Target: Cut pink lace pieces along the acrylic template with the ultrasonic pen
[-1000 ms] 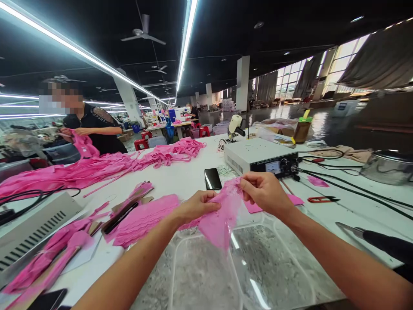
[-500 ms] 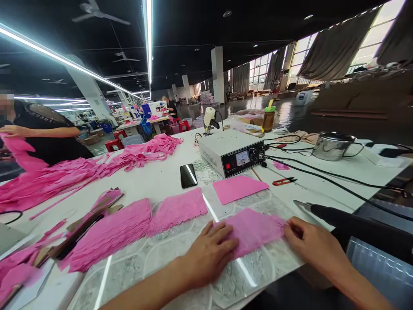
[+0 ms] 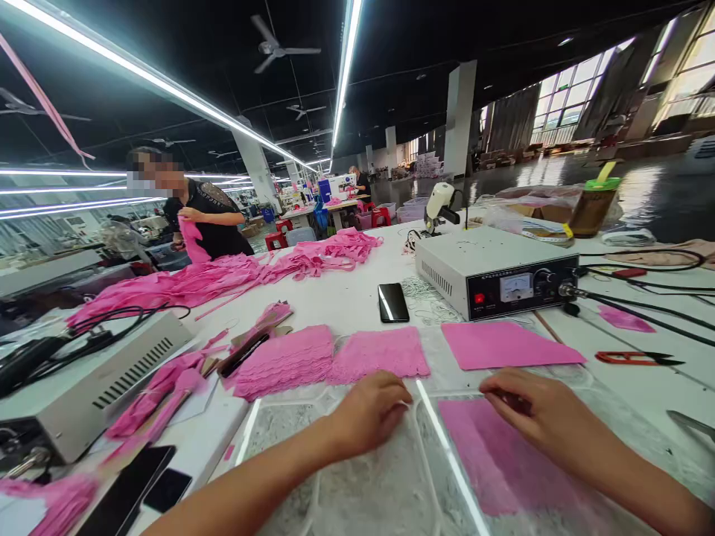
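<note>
My left hand [image 3: 372,413] is over the clear mat [image 3: 374,484], just in front of a single-looking pink fabric piece [image 3: 380,353]. Its fingers are curled together, and whatever may be between them is hidden. My right hand [image 3: 541,413] has thumb and fingers closed at the upper edge of another thin pink fabric piece [image 3: 497,469], whose right side is blurred and partly covered by the hand. Beyond the right hand lies a smooth flat pink piece [image 3: 508,345]. Left of the middle is a layered stack of pink pieces [image 3: 284,362] with wavy edges.
A control box [image 3: 497,272] with a lit red switch and cables stands behind, beside a phone [image 3: 394,303]. Orange-handled thread snips [image 3: 637,358] lie at right. Another box [image 3: 94,380] stands at left. Across the table, a person [image 3: 209,216] handles a long heap of pink fabric [image 3: 184,286].
My view has swung left. My left hand has lifted off the thin pink piece and curled its fingers. That piece now lies nearer me, below my right hand.
</note>
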Motion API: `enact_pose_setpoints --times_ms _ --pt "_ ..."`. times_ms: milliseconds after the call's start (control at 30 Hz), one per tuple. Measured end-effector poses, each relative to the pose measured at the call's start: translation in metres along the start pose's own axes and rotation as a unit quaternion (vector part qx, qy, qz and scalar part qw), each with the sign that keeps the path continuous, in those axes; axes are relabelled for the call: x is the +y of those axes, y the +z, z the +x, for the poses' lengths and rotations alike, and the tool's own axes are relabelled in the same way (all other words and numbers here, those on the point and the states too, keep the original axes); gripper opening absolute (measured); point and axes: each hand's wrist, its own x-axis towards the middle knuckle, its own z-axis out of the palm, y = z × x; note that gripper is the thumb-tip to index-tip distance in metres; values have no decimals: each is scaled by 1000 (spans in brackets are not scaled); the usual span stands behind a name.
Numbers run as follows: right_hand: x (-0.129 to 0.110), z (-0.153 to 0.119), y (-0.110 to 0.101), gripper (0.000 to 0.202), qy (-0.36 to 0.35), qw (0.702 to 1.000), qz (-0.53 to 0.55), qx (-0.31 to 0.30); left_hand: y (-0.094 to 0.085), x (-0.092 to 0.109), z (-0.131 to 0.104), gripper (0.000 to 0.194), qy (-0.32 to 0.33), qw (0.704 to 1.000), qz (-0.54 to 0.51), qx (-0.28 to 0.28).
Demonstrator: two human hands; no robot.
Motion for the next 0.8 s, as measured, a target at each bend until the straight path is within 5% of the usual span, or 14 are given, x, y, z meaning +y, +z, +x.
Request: enact_pose_setpoints --times_ms 167,300,433,800 --pt "-49 58 40 19 -158 980 -28 -116 -26 -51 -26 12 -109 991 77 31" --pt "-70 77 74 17 -212 964 -48 -153 -24 -63 -40 23 -127 985 113 15" --pt "-69 86 90 18 -209 961 -59 -173 -18 -63 -41 24 -130 983 129 4" --pt "-53 104 89 20 -142 967 34 -208 -11 -57 -15 25 -147 977 152 -12"
